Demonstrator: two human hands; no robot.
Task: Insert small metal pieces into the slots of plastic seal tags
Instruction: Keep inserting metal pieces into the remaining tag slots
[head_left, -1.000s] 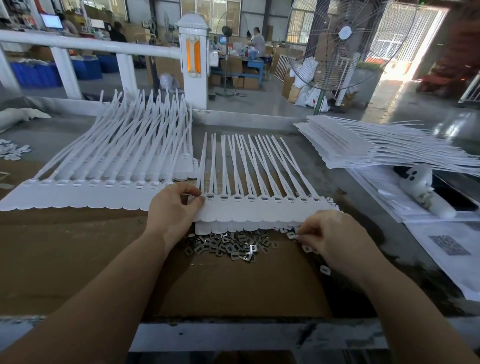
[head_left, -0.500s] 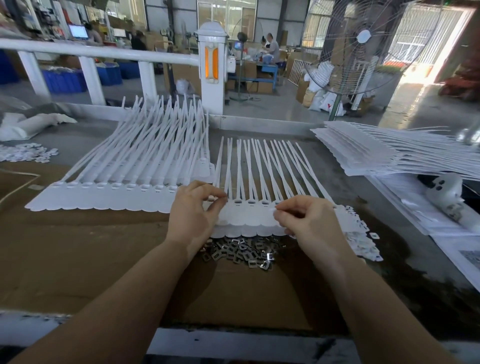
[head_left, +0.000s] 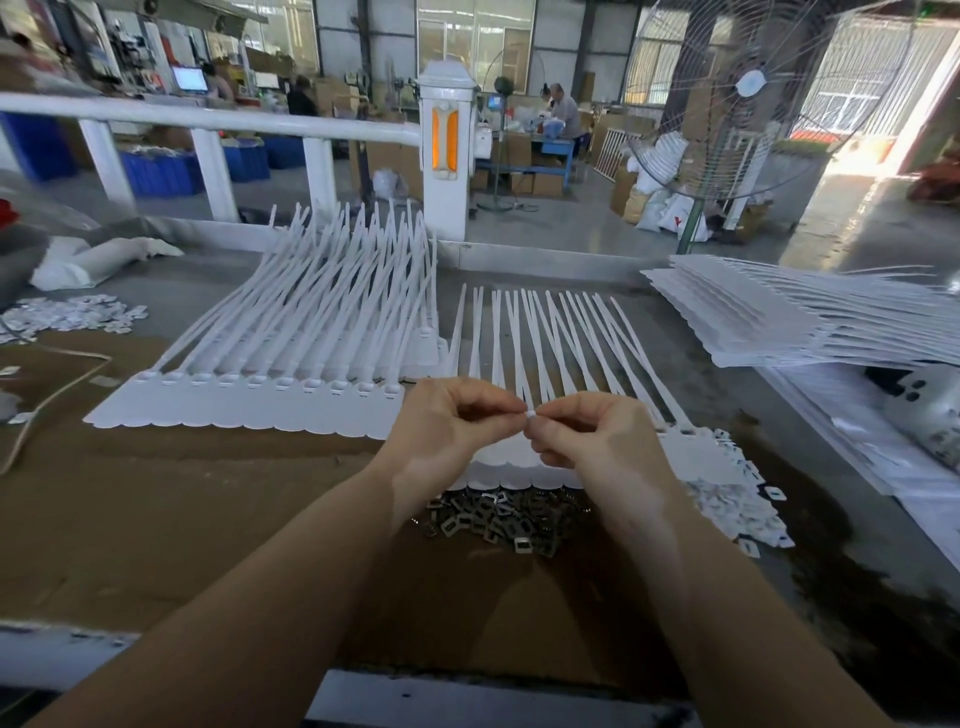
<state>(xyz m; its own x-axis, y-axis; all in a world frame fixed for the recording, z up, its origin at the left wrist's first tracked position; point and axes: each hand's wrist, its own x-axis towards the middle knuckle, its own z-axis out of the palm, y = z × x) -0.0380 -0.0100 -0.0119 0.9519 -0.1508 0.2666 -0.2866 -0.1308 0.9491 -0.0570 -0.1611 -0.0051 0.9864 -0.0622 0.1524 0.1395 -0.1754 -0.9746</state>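
A strip of white plastic seal tags (head_left: 550, 332) lies flat in front of me, its long tails pointing away. My left hand (head_left: 447, 426) and my right hand (head_left: 597, 441) meet above the strip's tag heads, and together they pinch a small white piece (head_left: 531, 414) between their fingertips. A pile of small metal pieces (head_left: 493, 517) lies on the brown cardboard just below the strip. The hands cover most of the strip's head row.
A larger sheet of joined white tags (head_left: 291, 364) lies to the left. A stack of tag strips (head_left: 789, 317) sits at the right, with loose white caps (head_left: 737, 499) beside the strip. A white railing (head_left: 208, 117) and a floor fan (head_left: 727, 104) stand behind the table.
Both hands rose off the strip and came together. The right hand left the loose pieces at the strip's right end and now shares a small white piece with the left.
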